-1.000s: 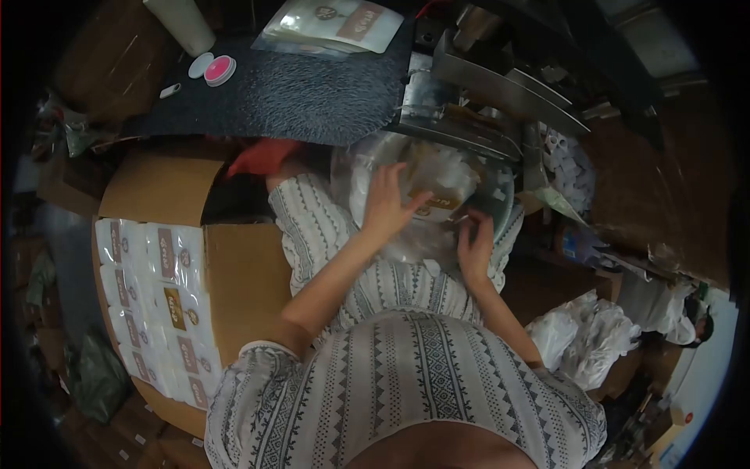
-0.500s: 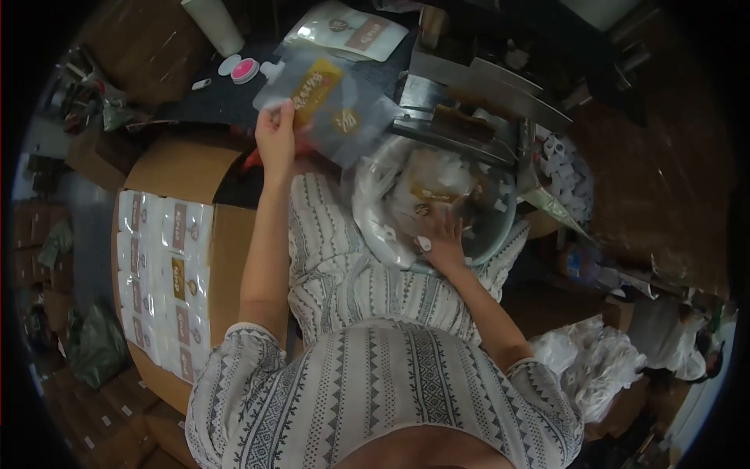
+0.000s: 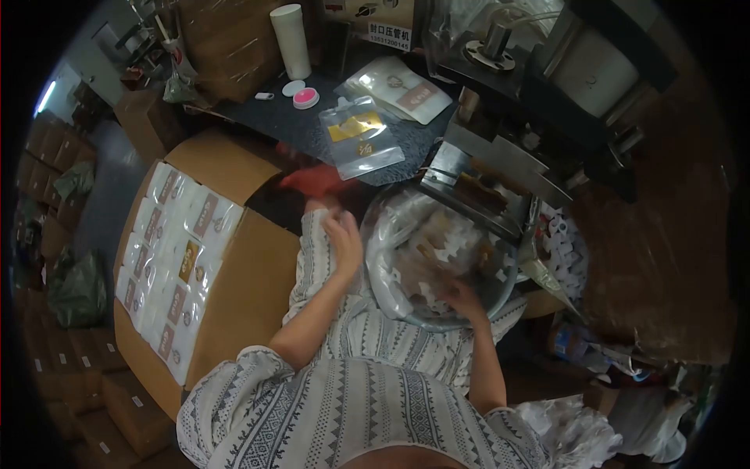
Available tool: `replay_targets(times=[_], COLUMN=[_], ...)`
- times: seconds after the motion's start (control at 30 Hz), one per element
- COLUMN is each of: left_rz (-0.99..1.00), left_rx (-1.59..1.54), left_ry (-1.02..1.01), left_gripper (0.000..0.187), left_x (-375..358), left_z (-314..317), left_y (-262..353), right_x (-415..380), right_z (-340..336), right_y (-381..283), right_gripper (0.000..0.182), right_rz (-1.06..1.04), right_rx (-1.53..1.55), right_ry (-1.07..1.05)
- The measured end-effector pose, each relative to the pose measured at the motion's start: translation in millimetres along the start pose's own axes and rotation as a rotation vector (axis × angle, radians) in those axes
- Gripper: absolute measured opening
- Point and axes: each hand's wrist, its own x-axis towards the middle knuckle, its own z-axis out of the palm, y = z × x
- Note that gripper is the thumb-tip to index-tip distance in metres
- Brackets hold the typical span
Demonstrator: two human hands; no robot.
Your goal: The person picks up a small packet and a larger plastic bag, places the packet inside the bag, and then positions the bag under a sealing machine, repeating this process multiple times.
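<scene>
My left hand (image 3: 341,241) is in the air over my lap, left of the basin, with its fingers apart and nothing in it. On the dark tabletop (image 3: 254,129) in front of it lies a clear spout pouch (image 3: 367,162) with a gold label. My right hand (image 3: 462,299) reaches into a round basin (image 3: 512,283) lined with clear plastic. Small white pieces and blurred pouches (image 3: 445,234) fill the basin. Motion smears the right fingers, so I cannot see whether they grip anything.
To the left stands an open cardboard box (image 3: 254,285) packed with white labelled pouches (image 3: 168,258). A metal machine (image 3: 500,176) stands over the basin's far side. On the table are more pouches (image 3: 402,87), a pink inkpad (image 3: 305,98) and a white cup (image 3: 291,43).
My left hand has let go of the clear pouch, which now lies on the tabletop, and has drawn back toward my lap. My right hand stays in the basin. The view has shifted.
</scene>
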Motion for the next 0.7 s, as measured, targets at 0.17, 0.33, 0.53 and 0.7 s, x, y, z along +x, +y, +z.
replay_targets(times=[0.17,0.33,0.53,0.7], left_rz=[0.139,0.163,0.457,0.003], left_rx=[0.333,0.388,0.263,-0.07], left_ry=[-0.52,-0.554,-0.699,-0.711], left_gripper=[0.066,0.043,0.022,0.032], left_x=[-76.4,-37.4,-66.3,-53.5], left_z=[1.0,-4.3,12.2,6.6], left_y=[-36.8,-42.4,13.4,74.4], right_x=[-39.0,-21.1,17.4,8.1], right_z=[-30.7,-51.9,-56.2,-55.6], right_y=[39.4,81.5,100.0,87.2], right_gripper=[0.04,0.051,0.065,0.067], right_rz=[-0.39,-0.123,-0.052,-0.103], right_rx=[-0.422,-0.155,0.235,0.336], right_ry=[1.033,1.213,0.946,0.914])
